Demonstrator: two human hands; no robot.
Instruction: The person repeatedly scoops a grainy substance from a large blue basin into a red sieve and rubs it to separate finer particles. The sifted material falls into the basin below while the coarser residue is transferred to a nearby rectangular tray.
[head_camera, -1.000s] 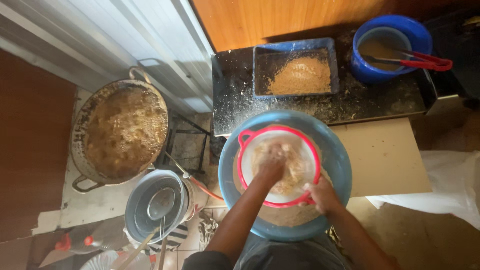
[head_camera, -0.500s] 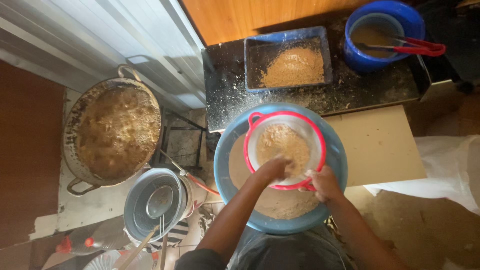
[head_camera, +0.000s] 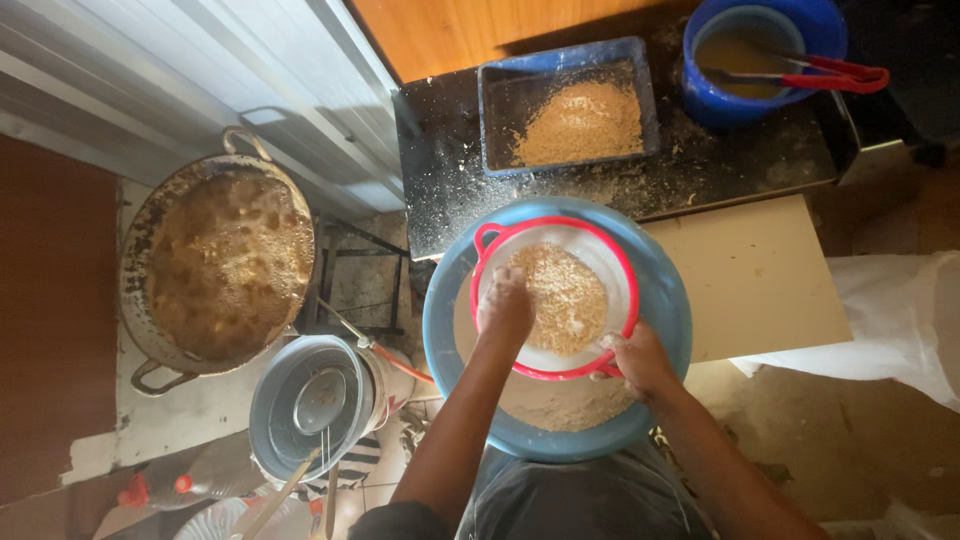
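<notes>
1. The landmark is the big round blue plastic basin (head_camera: 665, 300) in the middle. All places here are told from it.
2. A round sieve with a red plastic rim (head_camera: 556, 298) sits on top of the basin, tipped a bit toward its far side.
3. A heap of tan crumbly meal (head_camera: 560, 297) lies in the sieve. More pale meal lies in the basin under the sieve.
4. The left hand (head_camera: 506, 305) is inside the sieve, on the left part of the heap. Its fingers are bent down into the meal. I cannot tell if it has any of the meal in its grip.
5. The right hand (head_camera: 640, 360) is at the near right edge of the sieve. Its fingers are curled over the red rim and hold it.
6. Behind the basin is a dark table top (head_camera: 440, 170) dusted with crumbs.
7. On that table, just behind the basin, is a blue square tray (head_camera: 500, 100) with more tan meal in it.
8. Behind the basin and to the right is a round blue bucket (head_camera: 820, 25) with brown liquid. Tongs with red handles (head_camera: 845, 75) lie across it.
9. Left of the basin, well apart, is a big round metal pan (head_camera: 225, 265) full of brown bubbly stuff.
10. Near the basin's left side, lower down, is a grey metal pot (head_camera: 270, 410) with a metal ladle (head_camera: 322, 400) in it.
</notes>
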